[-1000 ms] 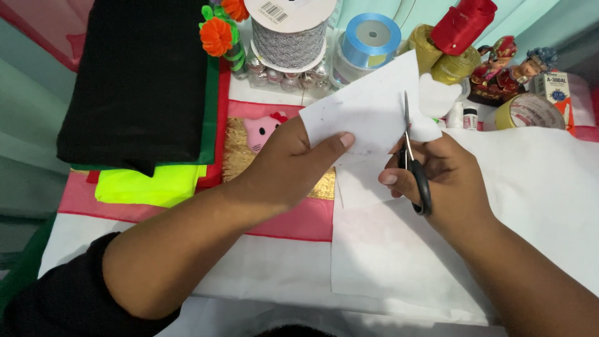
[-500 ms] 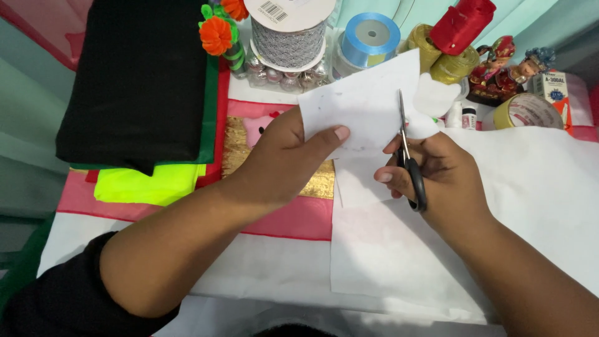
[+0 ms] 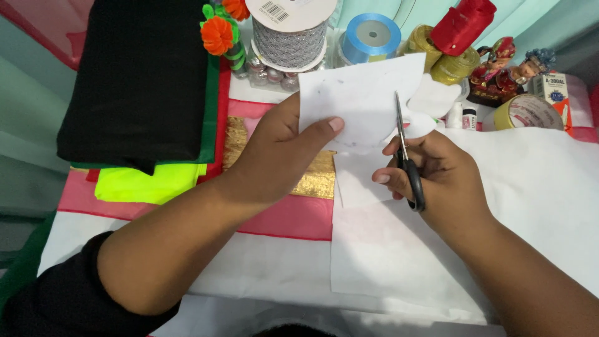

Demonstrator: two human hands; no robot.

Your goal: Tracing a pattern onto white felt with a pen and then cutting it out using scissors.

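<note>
Item: white felt piece (image 3: 359,100), pinched in my left hand (image 3: 274,156); black-handled scissors (image 3: 409,165), my right hand's (image 3: 446,178) grip closed through the handles, blades upright in the felt.

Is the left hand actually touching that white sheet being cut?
Touching. The head view shows the left hand gripping the white sheet, its thumb pressed flat on the sheet's front while the right hand works black-handled scissors.

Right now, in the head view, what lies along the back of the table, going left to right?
Black folded fabric → orange pompom flower → silver ribbon spool → blue ribbon roll → red ribbon roll → small figurines → tape roll.
</note>
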